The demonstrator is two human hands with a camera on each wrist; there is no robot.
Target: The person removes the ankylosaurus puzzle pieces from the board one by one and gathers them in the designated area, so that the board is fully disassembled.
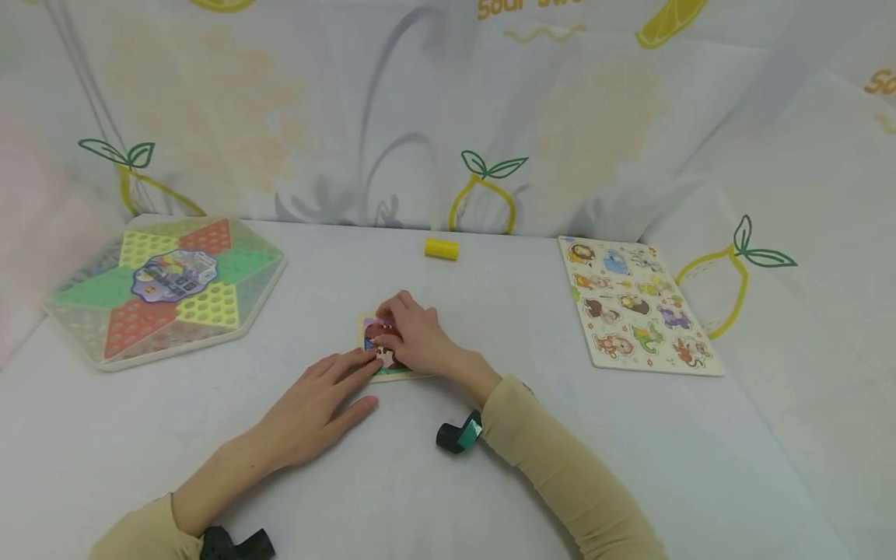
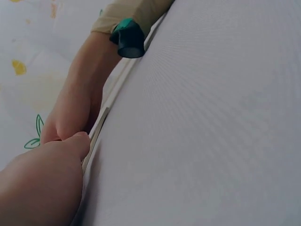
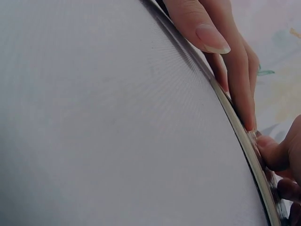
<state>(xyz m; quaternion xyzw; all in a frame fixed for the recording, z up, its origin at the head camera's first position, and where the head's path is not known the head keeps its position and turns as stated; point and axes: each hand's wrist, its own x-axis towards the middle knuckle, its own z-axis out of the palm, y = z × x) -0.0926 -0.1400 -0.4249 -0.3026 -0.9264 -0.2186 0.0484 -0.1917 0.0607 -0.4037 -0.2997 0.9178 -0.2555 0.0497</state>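
Observation:
A small picture puzzle (image 1: 400,376) with a pale wooden edge lies flat on the white cloth, partly covered by both hands. My left hand (image 1: 315,404) comes from the lower left, its long fingers stretched out. Their tips touch the puzzle's near left part, and the thumb lies apart on the cloth side. From the right, my right hand (image 1: 416,336) bends its fingers and thumb over a puzzle piece (image 3: 254,135) on the picture. In the right wrist view its thumb (image 3: 267,143) meets that piece beside a left fingertip. The hand covers much of the picture.
A star-patterned hexagonal game board (image 1: 119,284) lies at the left. Back centre holds a yellow cylinder (image 1: 442,249). On the right is a peg-style animal board (image 1: 640,311). A lemon-print cloth (image 1: 315,101) hangs behind the table. Dark wrist devices (image 1: 458,434) sit beneath the sleeves.

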